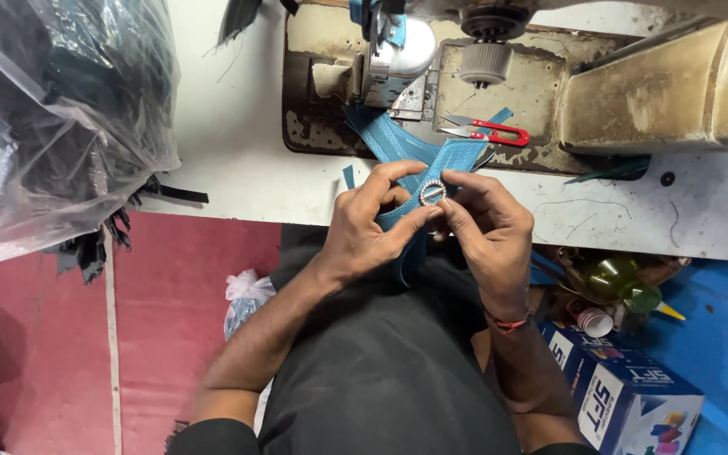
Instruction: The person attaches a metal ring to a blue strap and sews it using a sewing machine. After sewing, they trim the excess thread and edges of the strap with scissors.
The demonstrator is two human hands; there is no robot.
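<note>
left hand (pixel 370 221): fingers pinching textured blue strap (pixel 431 156) | right hand (pixel 484 221): fingers clamped on round studded buckle (pixel 433 194) | red snips (pixel 492 131) beside, at table's near edge

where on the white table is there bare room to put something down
Bare white table lies between the plastic bag and the sewing machine base. Another patch lies right of the right hand, under the machine arm, with loose threads. It is crowded by the needle, with the blue strap and red snips.
</note>
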